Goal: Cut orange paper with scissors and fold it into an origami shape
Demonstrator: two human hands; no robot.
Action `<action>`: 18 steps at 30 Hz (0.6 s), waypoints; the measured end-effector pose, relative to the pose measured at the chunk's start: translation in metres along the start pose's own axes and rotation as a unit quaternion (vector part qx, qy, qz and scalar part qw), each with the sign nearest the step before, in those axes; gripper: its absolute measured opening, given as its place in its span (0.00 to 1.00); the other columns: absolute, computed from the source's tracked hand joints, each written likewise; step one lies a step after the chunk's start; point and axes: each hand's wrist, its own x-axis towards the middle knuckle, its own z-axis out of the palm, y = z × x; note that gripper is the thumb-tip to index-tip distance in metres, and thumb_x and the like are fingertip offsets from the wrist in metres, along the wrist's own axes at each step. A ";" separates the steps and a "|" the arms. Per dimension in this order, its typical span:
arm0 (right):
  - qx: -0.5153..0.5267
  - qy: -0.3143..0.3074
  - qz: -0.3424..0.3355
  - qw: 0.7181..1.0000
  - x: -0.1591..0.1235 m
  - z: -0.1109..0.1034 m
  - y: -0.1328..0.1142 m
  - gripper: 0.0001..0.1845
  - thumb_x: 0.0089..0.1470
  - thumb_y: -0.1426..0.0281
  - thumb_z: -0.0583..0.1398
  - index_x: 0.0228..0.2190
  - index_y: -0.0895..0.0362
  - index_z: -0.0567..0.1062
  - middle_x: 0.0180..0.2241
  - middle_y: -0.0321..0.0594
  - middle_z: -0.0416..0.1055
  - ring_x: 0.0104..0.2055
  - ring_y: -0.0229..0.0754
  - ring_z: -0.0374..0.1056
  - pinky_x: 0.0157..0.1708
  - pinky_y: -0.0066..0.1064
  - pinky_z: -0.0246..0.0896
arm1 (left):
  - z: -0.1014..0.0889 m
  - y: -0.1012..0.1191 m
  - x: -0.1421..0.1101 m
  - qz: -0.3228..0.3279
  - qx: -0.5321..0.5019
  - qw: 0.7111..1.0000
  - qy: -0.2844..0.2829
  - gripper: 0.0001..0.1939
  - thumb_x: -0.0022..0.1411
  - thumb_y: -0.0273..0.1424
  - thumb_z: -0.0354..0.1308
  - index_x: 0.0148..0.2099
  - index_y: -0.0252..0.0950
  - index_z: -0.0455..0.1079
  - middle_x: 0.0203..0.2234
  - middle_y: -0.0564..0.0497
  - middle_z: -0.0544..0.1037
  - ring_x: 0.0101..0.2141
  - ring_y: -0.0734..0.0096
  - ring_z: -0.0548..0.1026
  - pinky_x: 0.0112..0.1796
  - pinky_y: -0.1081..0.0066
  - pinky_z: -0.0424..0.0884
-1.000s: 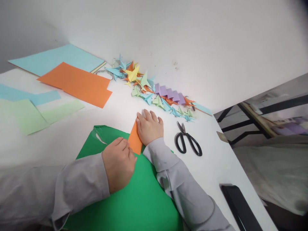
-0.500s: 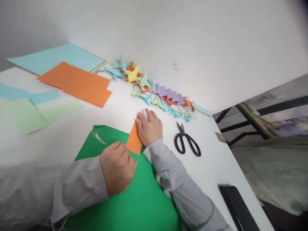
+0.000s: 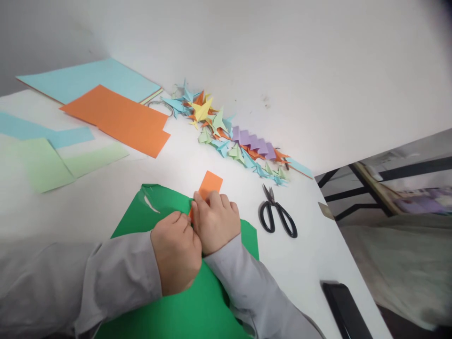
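Observation:
A small folded orange paper (image 3: 209, 183) lies on the white table (image 3: 106, 202) at the top edge of a green sheet (image 3: 197, 306). My right hand (image 3: 216, 221) presses down on the paper's near part, fingers curled over it. Right beside it, my left hand (image 3: 176, 249) touches the right hand, its curled fingertips pinching the paper's near left edge. Most of the orange paper is hidden under the two hands; only its far end sticks out.
Black scissors (image 3: 277, 215) lie right of my hands. A row of folded paper figures (image 3: 229, 136) runs along the wall. Orange (image 3: 120, 120), blue (image 3: 92, 80) and light green (image 3: 45, 165) sheets lie at the left. A black phone (image 3: 344, 308) sits near the table's right edge.
My right hand slid back toward me along the orange paper and now meets my left hand. The paper's far end is uncovered and looks like a narrow strip.

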 end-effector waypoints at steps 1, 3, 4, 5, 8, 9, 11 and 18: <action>-0.006 -0.002 0.003 1.000 0.002 0.001 0.000 0.16 0.57 0.64 0.49 0.43 0.53 0.72 0.31 0.42 0.67 0.34 0.44 0.59 0.30 0.35 0.44 | 0.000 0.000 0.000 -0.002 -0.002 1.000 -0.010 0.10 0.50 0.25 0.50 0.20 0.30 0.69 0.17 0.41 0.73 0.27 0.58 0.72 0.25 0.61 0.68; -0.012 -0.004 0.008 1.000 0.005 0.002 -0.001 0.16 0.57 0.64 0.49 0.42 0.54 0.72 0.31 0.42 0.67 0.34 0.44 0.59 0.30 0.35 0.43 | -0.001 0.001 0.001 -0.005 -0.002 1.000 -0.019 0.10 0.50 0.24 0.51 0.19 0.31 0.68 0.16 0.42 0.72 0.26 0.59 0.72 0.25 0.62 0.67; -0.013 -0.004 0.010 1.000 0.006 0.002 -0.001 0.16 0.58 0.64 0.49 0.42 0.54 0.72 0.31 0.43 0.67 0.34 0.44 0.59 0.30 0.35 0.43 | -0.002 0.001 0.001 -0.005 -0.003 1.000 -0.022 0.10 0.49 0.24 0.51 0.19 0.31 0.67 0.16 0.42 0.71 0.25 0.59 0.72 0.25 0.62 0.67; -0.013 -0.004 0.010 1.000 0.007 0.003 -0.002 0.17 0.58 0.64 0.48 0.41 0.54 0.72 0.31 0.43 0.67 0.35 0.44 0.59 0.30 0.35 0.43 | -0.002 0.001 0.001 -0.004 -0.003 1.000 -0.025 0.10 0.49 0.24 0.51 0.18 0.31 0.67 0.16 0.42 0.71 0.25 0.59 0.72 0.25 0.62 0.67; -0.021 -0.008 0.017 1.000 0.010 0.005 -0.001 0.18 0.58 0.64 0.47 0.43 0.54 0.71 0.32 0.43 0.68 0.36 0.45 0.59 0.31 0.36 0.43 | -0.002 0.001 0.001 0.002 0.002 1.000 -0.027 0.10 0.48 0.25 0.51 0.18 0.32 0.66 0.16 0.42 0.71 0.25 0.58 0.71 0.25 0.62 0.66; -0.026 -0.012 0.022 0.999 0.012 0.007 0.000 0.18 0.58 0.64 0.47 0.44 0.54 0.71 0.33 0.44 0.68 0.36 0.46 0.60 0.31 0.36 0.43 | -0.002 0.001 0.001 0.005 0.006 1.000 -0.027 0.09 0.48 0.25 0.51 0.18 0.32 0.66 0.16 0.42 0.71 0.25 0.58 0.71 0.25 0.62 0.66; -0.034 -0.020 0.036 0.999 0.017 0.010 0.004 0.18 0.58 0.64 0.47 0.45 0.54 0.69 0.34 0.45 0.68 0.37 0.47 0.60 0.31 0.36 0.44 | -0.002 0.000 0.001 0.009 0.013 1.000 -0.027 0.09 0.47 0.26 0.51 0.18 0.32 0.66 0.16 0.42 0.71 0.25 0.59 0.71 0.26 0.61 0.66; -0.037 -0.048 0.091 0.994 0.043 0.014 0.016 0.19 0.59 0.63 0.44 0.45 0.52 0.69 0.35 0.46 0.68 0.39 0.49 0.61 0.32 0.36 0.47 | -0.002 0.000 0.000 0.013 0.022 0.999 -0.036 0.08 0.45 0.26 0.52 0.17 0.33 0.64 0.15 0.43 0.70 0.25 0.60 0.71 0.28 0.60 0.65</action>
